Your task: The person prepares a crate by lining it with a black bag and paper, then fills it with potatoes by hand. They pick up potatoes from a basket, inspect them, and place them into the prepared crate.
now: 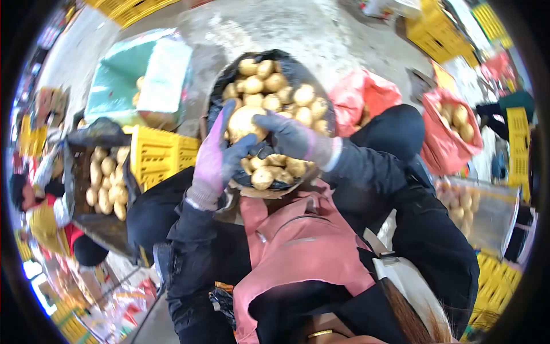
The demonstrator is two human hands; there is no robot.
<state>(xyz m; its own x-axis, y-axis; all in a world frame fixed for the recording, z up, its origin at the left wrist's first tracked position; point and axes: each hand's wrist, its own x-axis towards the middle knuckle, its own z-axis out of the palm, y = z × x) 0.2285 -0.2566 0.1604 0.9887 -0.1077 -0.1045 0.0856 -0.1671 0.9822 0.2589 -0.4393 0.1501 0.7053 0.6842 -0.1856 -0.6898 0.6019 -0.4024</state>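
A large potato point(243, 125) is held between my two gloved hands, above a container lined with black plastic point(217, 86). My left hand point(216, 152), in a pink and grey glove, wraps round its left and lower side. From the right, my right hand point(292, 136), in a grey glove, has its fingers on the potato's right edge. Many smaller potatoes point(275, 82) fill the container behind and below my hands.
A lined crate of potatoes point(109, 180) and a yellow crate point(163, 155) stand at the left, a green-lined box point(117, 83) behind them. Red sacks point(372, 89) with potatoes are at the right. Another person point(51, 229) is at the far left.
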